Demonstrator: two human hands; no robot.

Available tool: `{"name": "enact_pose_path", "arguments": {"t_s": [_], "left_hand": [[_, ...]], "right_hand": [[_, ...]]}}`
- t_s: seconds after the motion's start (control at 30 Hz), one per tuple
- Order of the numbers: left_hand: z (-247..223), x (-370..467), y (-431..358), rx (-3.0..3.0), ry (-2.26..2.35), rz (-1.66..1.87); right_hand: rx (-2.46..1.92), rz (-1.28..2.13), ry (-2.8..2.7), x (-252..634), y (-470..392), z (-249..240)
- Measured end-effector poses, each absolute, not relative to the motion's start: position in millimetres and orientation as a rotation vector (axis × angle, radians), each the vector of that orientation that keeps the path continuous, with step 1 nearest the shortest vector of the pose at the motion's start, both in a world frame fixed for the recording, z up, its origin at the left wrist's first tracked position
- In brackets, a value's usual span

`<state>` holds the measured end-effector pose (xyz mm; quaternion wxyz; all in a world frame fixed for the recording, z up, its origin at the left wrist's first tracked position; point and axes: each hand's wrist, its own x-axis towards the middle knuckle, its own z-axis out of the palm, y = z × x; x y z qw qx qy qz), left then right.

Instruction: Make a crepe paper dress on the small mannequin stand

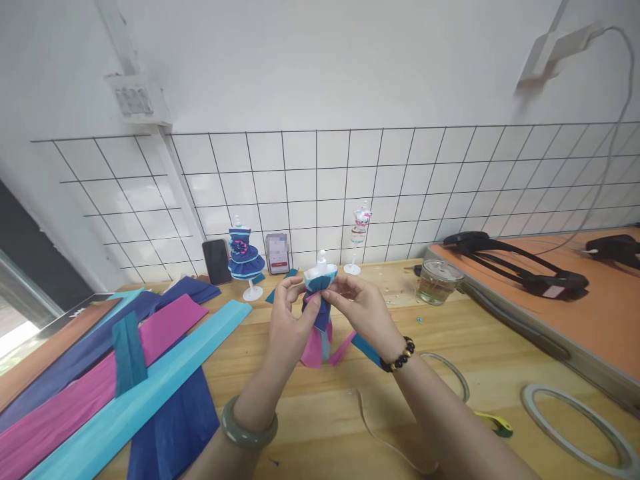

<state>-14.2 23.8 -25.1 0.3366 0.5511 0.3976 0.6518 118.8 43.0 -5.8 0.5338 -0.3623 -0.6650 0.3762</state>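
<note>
Nearest the camera, the two forearms ran up from the lower edge, a green bangle [249,422] on the left wrist and a dark bead bracelet [399,357] on the right; both met at a small paper dress [318,319] on a mannequin stand, upright near the middle of the bench [310,427], its long axis vertical and its pink skirt reaching down to the wood; the left hand [289,319] lay against the dress from the left, fingers [291,288] curled and pinched on the pale bodice near the top; the right hand [361,307] closed on the same spot from the right, fingertips pinching the bodice edge; the dress thus stood between the two hands, both about equally near; crepe paper strips [100,380] lay well to the left, a finished blue dress [245,257] stood behind, and tape rings [575,427] lay to the right.
</note>
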Motion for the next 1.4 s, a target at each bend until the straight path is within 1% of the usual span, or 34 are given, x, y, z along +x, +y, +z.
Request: {"name": "enact_pose_path", "arguments": {"t_s": [0.2,0.4,0.47,0.7,0.87,1.03,1.2,1.27,1.4], "left_hand": [[-26,-13,26,1.44,1.067,1.726],[-23,-14,22,1.505,1.145,1.702],[-22,-13,21,1.509,1.166,1.703],[-21,-10,18,1.485,1.248,1.785],[-22,-9,18,1.453,1.268,1.812],[-22,-9,18,1.434,1.267,1.838],[-20,-8,17,1.47,1.29,1.845],[-20,-7,17,1.447,1.294,1.86],[-22,-6,14,1.437,1.3,1.809]], "right_hand": [[-0.853,0.876,-1.609,119,44,-8],[-0.893,0.592,-1.662,118,42,-8],[-0.9,0.547,-1.662,118,42,-9],[-0.892,0.712,-1.598,119,41,-6],[-0.952,0.642,-1.572,119,30,4],[-0.893,0.739,-1.56,114,23,6],[-0.91,0.757,-1.574,111,23,1],[-0.939,0.727,-1.598,111,22,1],[-1.058,0.49,-1.67,113,18,0]]}}
